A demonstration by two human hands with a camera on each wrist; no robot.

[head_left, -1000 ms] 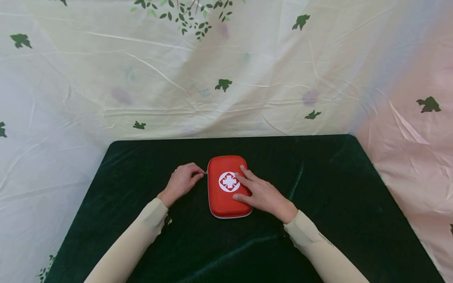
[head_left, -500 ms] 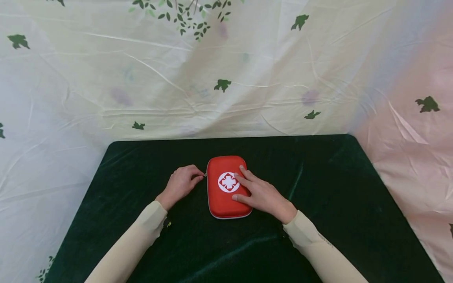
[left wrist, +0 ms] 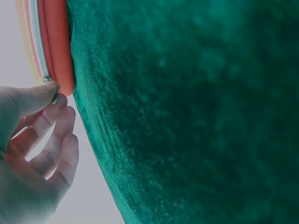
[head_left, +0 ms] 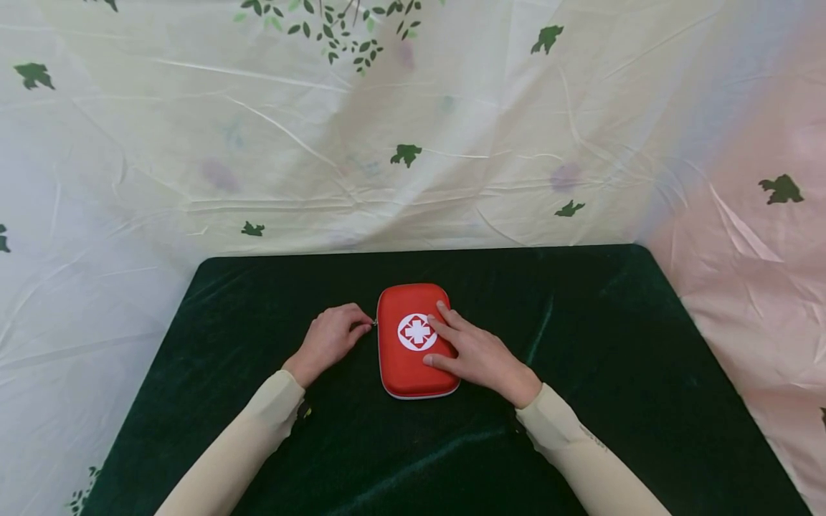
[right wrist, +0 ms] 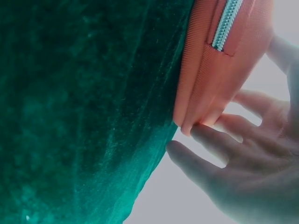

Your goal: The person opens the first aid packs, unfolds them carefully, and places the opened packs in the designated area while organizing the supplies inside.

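A red zip-up first-aid case (head_left: 400,373) with a white cross emblem lies flat on the dark green cloth. At its left edge my left hand (head_left: 328,337) pinches the small zipper pull (left wrist: 55,99) between thumb and index finger. The left wrist view shows the silver zipper teeth (left wrist: 38,42) meshed beyond the slider (left wrist: 47,79). My right hand (head_left: 480,355) rests on the case's right part, fingers spread and fairly straight, partly over the emblem. In the right wrist view, one end of the zipper (right wrist: 227,23) shows on the case's side.
Dark green velvety cloth (head_left: 581,322) covers the table around the case. Behind and at both sides hangs a pale curtain (head_left: 464,129) with printed green leaves and birds. Both forearms come in from the near edge in cream sleeves (head_left: 226,444).
My left hand has slid slightly toward me along the case's left edge, still pinching the zipper pull. The right hand and the case stay in place.
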